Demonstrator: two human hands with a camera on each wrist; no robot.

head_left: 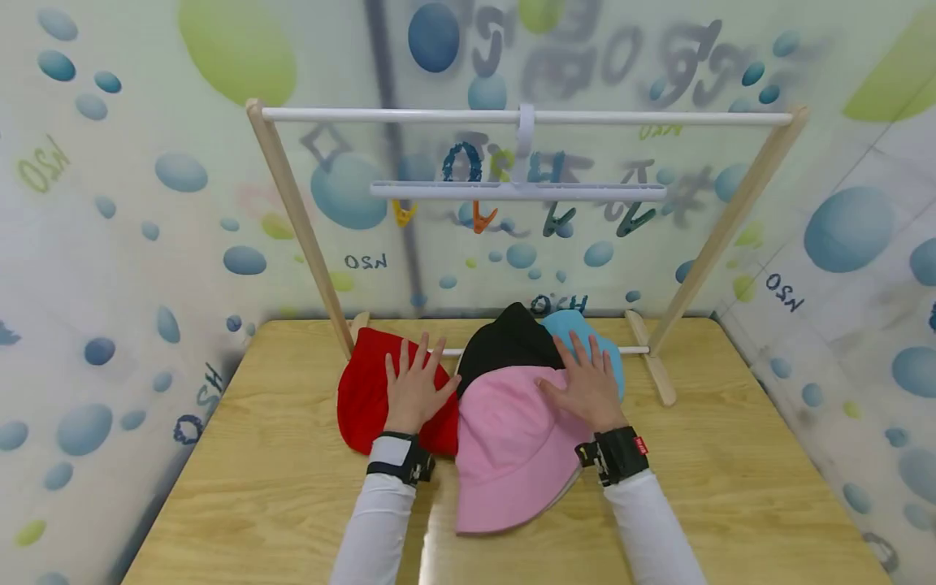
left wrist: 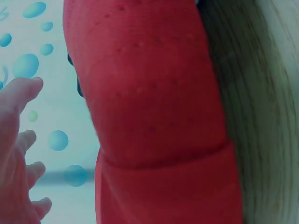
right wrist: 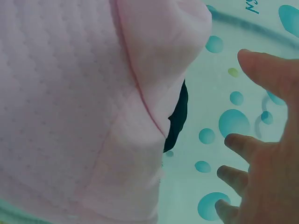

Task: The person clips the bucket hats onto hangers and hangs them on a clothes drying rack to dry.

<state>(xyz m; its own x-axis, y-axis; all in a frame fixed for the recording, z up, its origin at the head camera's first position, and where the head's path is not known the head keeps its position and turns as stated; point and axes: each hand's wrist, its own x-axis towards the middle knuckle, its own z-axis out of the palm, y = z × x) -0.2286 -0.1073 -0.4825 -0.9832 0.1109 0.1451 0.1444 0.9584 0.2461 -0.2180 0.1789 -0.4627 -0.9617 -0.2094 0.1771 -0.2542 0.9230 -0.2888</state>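
Several bucket hats lie bunched together on the table. My left hand (head_left: 414, 392), fingers spread, is over the red hat (head_left: 360, 398), which fills the middle of the left wrist view. In that view the fingers stand apart from the cloth. My right hand (head_left: 585, 382), also spread, is over the right side of the pink hat (head_left: 504, 439) and in front of the blue hat (head_left: 574, 323). A black hat (head_left: 512, 341) sits between the red and blue ones, partly covered by the pink hat. Neither hand grips anything.
Behind the hats stands a wooden rack (head_left: 300, 219) with a white top bar (head_left: 409, 116). A white hanger (head_left: 453, 192) hangs from the bar, carrying yellow, orange and green clips (head_left: 559, 219). The wooden table (head_left: 292, 504) meets patterned walls at the back and sides.
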